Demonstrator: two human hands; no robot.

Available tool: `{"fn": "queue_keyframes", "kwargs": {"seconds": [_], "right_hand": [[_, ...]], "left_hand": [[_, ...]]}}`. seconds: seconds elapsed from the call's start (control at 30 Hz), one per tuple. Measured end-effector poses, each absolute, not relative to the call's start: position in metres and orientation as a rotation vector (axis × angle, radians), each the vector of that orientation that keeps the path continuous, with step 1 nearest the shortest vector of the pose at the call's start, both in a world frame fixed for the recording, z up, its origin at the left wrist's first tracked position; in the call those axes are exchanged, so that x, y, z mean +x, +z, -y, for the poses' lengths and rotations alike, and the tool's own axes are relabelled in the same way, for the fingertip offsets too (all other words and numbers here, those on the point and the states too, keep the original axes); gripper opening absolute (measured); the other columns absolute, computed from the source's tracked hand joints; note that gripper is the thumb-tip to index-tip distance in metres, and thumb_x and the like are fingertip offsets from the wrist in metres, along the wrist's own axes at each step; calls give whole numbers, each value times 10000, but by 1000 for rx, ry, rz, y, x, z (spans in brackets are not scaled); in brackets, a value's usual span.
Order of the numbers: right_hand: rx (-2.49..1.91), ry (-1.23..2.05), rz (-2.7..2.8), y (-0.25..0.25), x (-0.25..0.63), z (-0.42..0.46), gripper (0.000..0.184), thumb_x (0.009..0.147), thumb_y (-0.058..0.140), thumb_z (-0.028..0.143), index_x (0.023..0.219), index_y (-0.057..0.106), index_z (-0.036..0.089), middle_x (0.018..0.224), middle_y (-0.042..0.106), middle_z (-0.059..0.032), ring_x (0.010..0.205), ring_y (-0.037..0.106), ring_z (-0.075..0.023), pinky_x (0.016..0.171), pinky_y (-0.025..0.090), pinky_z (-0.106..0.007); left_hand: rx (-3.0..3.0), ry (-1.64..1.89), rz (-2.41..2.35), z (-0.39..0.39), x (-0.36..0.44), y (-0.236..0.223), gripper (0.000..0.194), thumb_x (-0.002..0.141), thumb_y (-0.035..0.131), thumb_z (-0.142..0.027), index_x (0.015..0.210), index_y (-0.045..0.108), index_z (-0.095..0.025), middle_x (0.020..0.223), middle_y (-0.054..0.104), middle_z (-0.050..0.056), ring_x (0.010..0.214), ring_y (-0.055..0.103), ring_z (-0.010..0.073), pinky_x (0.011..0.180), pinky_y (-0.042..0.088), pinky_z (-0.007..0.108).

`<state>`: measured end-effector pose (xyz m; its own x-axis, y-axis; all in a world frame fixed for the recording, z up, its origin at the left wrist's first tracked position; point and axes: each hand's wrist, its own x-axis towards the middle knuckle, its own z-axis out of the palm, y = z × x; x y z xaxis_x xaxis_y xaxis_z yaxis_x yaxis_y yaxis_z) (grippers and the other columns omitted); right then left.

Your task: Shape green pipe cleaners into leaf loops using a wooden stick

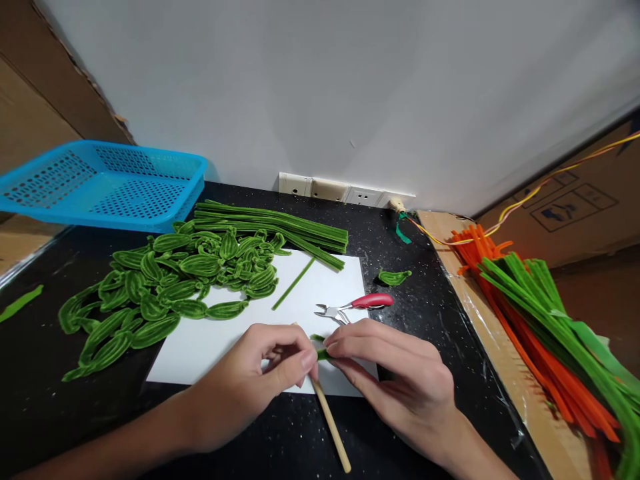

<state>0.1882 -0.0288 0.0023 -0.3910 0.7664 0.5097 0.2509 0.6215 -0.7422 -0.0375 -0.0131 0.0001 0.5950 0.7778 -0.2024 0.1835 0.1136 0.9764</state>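
My left hand [255,380] and my right hand [395,377] meet over the front edge of a white sheet [320,283]. Both pinch a short green pipe cleaner [321,353] that shows between their fingertips. A thin wooden stick [331,423] runs from under my left fingers toward me. Red-handled cutters [356,305] lie on the sheet just beyond my right hand.
A heap of folded green pipe-cleaner leaves [165,290] lies to the left, with straight green stems [273,225] behind it. A blue basket [103,183] stands at the back left. Orange and green pipe cleaners [545,333] lie on cardboard to the right. One leaf [394,276] lies alone.
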Motion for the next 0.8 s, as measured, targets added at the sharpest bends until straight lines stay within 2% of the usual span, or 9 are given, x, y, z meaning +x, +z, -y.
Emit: {"fn": "queue_keyframes", "kwargs": {"seconds": [0.13,0.27,0.43,0.7,0.8], "right_hand": [[-829,566,1982,3,189,29,222,894,676,-23,1040,726,135,941,755,-93,842,731,-169,732,607,-267],[-859,420,2045,2,189,32,239,905,642,-3,1048,735,163,975,746,-91,821,720,-169,676,581,-268],[-879,411,2042,-1,189,34,239,923,623,30,1062,736,189,977,743,-84,815,719,-171,676,582,-274],[-813,367,2110,1,186,31,198,926,622,31,1026,731,164,976,733,-106,821,700,-178,655,565,-287],[-804,324,2111,-1,186,32,178,948,605,46,1006,731,155,976,730,-110,826,694,-181,658,566,-293]], "left_hand": [[1271,493,-835,12,-39,-5,426,997,590,-523,827,707,-150,761,620,17,650,510,112,585,387,225],[1144,482,-785,12,-37,-9,458,984,608,-543,799,716,-138,680,593,3,551,453,83,518,337,213],[1139,549,-864,12,-35,-11,420,974,633,-516,817,698,-132,708,618,2,524,382,65,511,311,212],[1239,432,-831,14,-36,-3,334,942,644,-388,767,773,-135,705,721,48,538,492,96,503,354,213],[1278,418,-865,15,-36,0,349,942,644,-389,740,780,-139,698,708,37,538,493,95,511,357,220]]}}
